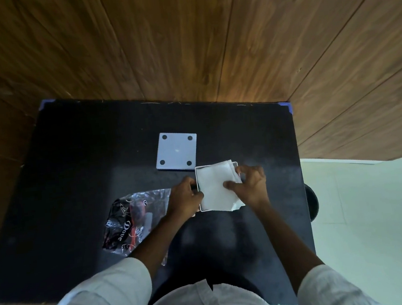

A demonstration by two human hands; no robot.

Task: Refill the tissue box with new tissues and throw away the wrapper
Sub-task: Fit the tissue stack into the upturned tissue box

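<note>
On the near-right part of a black bench (71, 153), a white square tissue box (202, 208) is seen open-topped, its thin rim showing at the left and near sides. A stack of white tissues (215, 188) is laid in and over the opening, turned slightly against the box so that its corners overhang the far-right and near-right edges; no clear long axis can be given, box and stack both being roughly square. The left hand (185, 198) is set against the left wall of the box, its fingers (194, 197) curled around that wall. The right hand (252, 186) is placed at the right edge of the stack, thumb pressed on top and the other fingers (240, 170) bent over the far-right corner, so that the tissues are pinched. A white square lid (176, 151) with four dark round pads at its corners lies flat just beyond the box, near but apart. A crumpled clear wrapper (132, 221) printed in black and orange lies left of the box, partly under the left forearm. Open bench surface is available to the far left, along the far edge and to the right of the box up to the right edge, where blue tape (287, 107) marks the far corner. A wood-panelled surface (182, 35) is seen beyond the bench, and a pale floor (376, 221) to its right. White sleeves (106, 299) cover the upper arms.
</note>
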